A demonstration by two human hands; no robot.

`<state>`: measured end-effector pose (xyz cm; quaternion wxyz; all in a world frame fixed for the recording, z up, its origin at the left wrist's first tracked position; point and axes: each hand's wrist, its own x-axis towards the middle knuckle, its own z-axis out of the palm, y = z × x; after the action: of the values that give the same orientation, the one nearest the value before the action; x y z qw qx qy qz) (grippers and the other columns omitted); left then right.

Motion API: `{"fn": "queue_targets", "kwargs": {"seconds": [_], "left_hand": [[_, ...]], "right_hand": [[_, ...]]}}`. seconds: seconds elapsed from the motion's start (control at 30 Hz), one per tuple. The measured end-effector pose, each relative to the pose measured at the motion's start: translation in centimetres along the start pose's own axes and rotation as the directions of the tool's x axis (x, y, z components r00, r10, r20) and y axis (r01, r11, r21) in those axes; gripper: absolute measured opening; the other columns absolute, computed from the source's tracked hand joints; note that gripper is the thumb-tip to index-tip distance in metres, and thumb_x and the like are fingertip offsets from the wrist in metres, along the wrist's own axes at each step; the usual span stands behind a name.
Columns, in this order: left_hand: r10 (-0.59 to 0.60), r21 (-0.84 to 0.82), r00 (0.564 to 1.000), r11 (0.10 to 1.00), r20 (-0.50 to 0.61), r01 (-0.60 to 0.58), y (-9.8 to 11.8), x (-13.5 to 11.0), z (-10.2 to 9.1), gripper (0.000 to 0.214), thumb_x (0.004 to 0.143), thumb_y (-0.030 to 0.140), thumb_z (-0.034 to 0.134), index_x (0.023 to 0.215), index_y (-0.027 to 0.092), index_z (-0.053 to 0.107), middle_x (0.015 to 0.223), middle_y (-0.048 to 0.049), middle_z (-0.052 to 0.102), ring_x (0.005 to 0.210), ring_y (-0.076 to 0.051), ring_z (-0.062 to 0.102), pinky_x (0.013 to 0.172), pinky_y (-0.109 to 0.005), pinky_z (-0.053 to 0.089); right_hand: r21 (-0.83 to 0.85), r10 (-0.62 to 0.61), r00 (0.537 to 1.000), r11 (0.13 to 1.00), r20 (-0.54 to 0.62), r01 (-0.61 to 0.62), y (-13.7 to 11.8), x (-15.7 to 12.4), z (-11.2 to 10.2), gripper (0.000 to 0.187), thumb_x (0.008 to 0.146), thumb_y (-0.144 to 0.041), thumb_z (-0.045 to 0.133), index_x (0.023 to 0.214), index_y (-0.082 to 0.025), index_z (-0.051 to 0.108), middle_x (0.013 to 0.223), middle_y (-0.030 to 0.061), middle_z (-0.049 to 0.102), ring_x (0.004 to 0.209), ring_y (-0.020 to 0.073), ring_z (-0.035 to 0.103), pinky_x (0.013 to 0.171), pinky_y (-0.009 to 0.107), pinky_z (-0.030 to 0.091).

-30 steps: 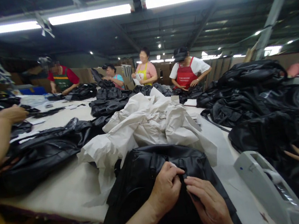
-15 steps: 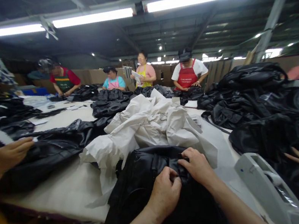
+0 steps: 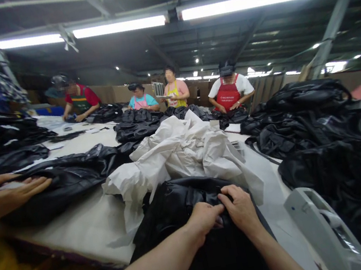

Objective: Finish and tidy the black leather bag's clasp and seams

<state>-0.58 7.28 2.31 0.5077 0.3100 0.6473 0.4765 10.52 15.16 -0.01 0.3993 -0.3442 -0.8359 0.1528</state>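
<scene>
A black jacket (image 3: 174,201) of glossy leather-like material is lying bunched on the near edge of a white-topped table (image 3: 75,232), directly in front of the wearer. Its surface is creased and folded, with a seam or flap visible near the hands; which part of the garment is being handled cannot be told. The lower body of the jacket is lost in shadow below the hands.

The left hand (image 3: 204,220) is curled closed on the leather, with the fingers directed toward the right hand (image 3: 240,208). The right hand is likewise closed, knuckles upward, with its fingers pressed down into a fold. The two hands are just beside each other, and the material is gathered between them. Both have hold of the jacket, though the fingertips are partly hidden in the folds.

A crumpled white sheet (image 3: 177,158) is heaped just beyond the jacket and touches it. To the left, a co-worker's hand (image 3: 9,193) is laid flat, with fingers spread, on a second black jacket (image 3: 66,183). To the right, a pile of black jackets (image 3: 312,130) is stacked beside a pale grey machine casing (image 3: 323,231). Four aproned co-workers (image 3: 229,94) are standing at the far side of the table, near further black garments.
</scene>
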Motion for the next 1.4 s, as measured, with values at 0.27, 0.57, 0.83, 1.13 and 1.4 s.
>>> {"fn": "queue_targets", "kwargs": {"seconds": [0.27,0.57,0.83,1.13,1.4], "left_hand": [[0.087,0.021,0.995,0.996,-0.046,-0.086,-0.6,0.0,0.5,0.011,0.063,0.011,0.056,0.053,0.014,0.052,0.044,0.0024,0.049,0.046,-0.01,0.045,0.05,-0.022,0.034],[0.318,-0.067,0.946,0.945,-0.062,-0.322,-3.0,-0.4,0.3,0.003,0.065,0.016,0.056,0.064,0.013,0.054,0.057,0.0042,0.051,0.055,-0.009,0.043,0.055,-0.021,0.033],[0.349,-0.007,0.932,0.936,-0.096,-0.352,-4.6,-0.6,0.3,0.009,0.069,0.021,0.057,0.068,0.012,0.058,0.062,0.0013,0.055,0.06,-0.012,0.048,0.057,-0.022,0.037],[0.403,0.001,0.909,0.914,-0.104,-0.405,-5.7,-0.2,0.1,0.009,0.074,0.02,0.054,0.072,0.013,0.059,0.067,0.0004,0.058,0.067,-0.013,0.051,0.061,-0.022,0.039],[0.378,0.043,0.917,0.926,-0.125,-0.376,-5.6,0.3,-0.1,0.006,0.073,0.015,0.052,0.067,0.014,0.055,0.062,0.0026,0.054,0.06,-0.011,0.048,0.057,-0.022,0.036]], "right_hand": [[0.027,0.065,0.996,0.998,-0.062,-0.063,-0.9,-0.1,-0.2,0.021,0.082,-0.034,0.044,0.075,-0.019,0.058,0.086,0.0051,0.058,0.086,0.0241,0.052,0.081,0.037,0.035],[0.402,0.406,0.895,0.8,0.184,-0.446,-3.9,-3.5,-2.5,0.036,0.083,-0.054,0.043,0.076,-0.019,0.05,0.063,-0.0007,0.05,0.054,0.0146,0.046,0.052,0.026,0.036],[0.304,0.55,0.571,0.503,0.609,-0.809,-4.9,-3.1,-3.4,0.026,0.065,-0.043,0.047,0.064,-0.019,0.039,0.049,-0.005,0.041,0.034,0.0059,0.031,0.033,0.016,0.012],[0.175,0.714,0.398,0.367,0.577,-0.913,-5.6,-2.1,-2.6,0.026,0.085,-0.022,0.039,0.061,-0.014,0.045,0.051,-0.0019,0.042,0.034,0.0051,0.034,0.031,0.013,0.016],[0.13,0.664,0.669,0.67,0.335,-0.731,-4.4,-1.8,-0.4,0.02,0.087,-0.033,0.048,0.077,-0.015,0.051,0.052,-0.0019,0.052,0.036,0.0113,0.047,0.031,0.017,0.027]]}}
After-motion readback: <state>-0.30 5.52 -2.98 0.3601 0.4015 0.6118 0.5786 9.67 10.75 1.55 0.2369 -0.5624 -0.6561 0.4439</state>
